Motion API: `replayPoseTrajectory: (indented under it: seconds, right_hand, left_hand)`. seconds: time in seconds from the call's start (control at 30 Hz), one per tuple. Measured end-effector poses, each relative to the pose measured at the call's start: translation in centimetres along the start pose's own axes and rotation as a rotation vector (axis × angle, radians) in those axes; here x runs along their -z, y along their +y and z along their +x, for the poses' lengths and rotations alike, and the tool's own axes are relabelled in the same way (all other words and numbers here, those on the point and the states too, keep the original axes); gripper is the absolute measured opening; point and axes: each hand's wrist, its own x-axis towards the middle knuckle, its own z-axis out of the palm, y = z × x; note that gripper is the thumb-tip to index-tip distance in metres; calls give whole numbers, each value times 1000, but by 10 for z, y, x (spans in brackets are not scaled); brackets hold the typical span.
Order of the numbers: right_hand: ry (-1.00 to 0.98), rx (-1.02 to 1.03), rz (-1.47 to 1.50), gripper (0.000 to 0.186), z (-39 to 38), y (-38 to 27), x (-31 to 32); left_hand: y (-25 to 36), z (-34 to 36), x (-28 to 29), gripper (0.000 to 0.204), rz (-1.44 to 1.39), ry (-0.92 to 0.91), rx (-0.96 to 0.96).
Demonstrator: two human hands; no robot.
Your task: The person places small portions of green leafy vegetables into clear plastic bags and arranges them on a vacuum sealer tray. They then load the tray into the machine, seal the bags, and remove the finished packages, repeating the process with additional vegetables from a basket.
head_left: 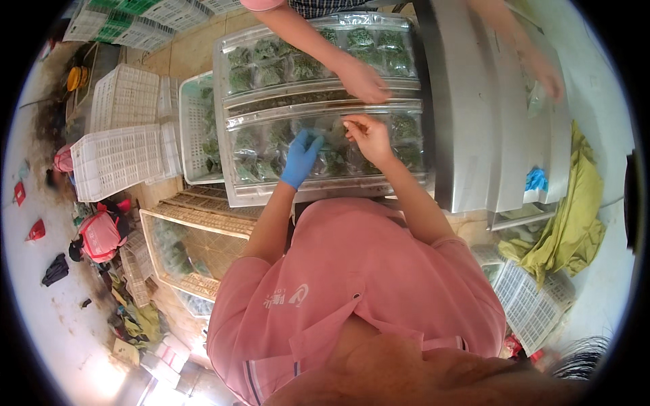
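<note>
the bed [245, 197], a wide metal tray, lies at twelve o'clock in the view. on it the bags [405, 125], clear and filled with leafy greens, lie in two rows, near and far, with a dark strip [271, 101] between them.

the left hand [302, 159], in a blue glove, is over the near row at seven o'clock from the bed's middle. its thumb and forefinger stand slightly apart; whether they grip any film, i cannot tell. the right hand [369, 135], bare, is at four o'clock from the same middle, over the near row, thumb and forefinger close together; whether they are clamped on a bag's edge, i cannot tell.

a co-worker's hand [365, 84] reaches in from the far side, at two o'clock from the bed's middle. the co-worker's other arm stretches over the steel lid [467, 128], at two o'clock in the view. a crumpled blue thing [536, 179] lies on the lid at three.

a crate [186, 88] with greens stands at ten o'clock, beside the bed; a tan crate [233, 243] sits between eight and nine.
</note>
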Motion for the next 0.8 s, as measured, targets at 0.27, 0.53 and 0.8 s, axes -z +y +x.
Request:
replayPoseTrajectory:
  seconds: [0.27,0.53,0.8]
  right_hand:
    - [82,3,-546,27,6,45,24]
    - [83,84,-882,25,16,77,48]
    - [493,188,-564,22,-26,-32,88]
  left_hand:
    - [-26,35,-31,26,687,79,70]
    - [-26,82,-53,23,950,-134,-11]
    - [-53,82,-55,27,900,52,61]
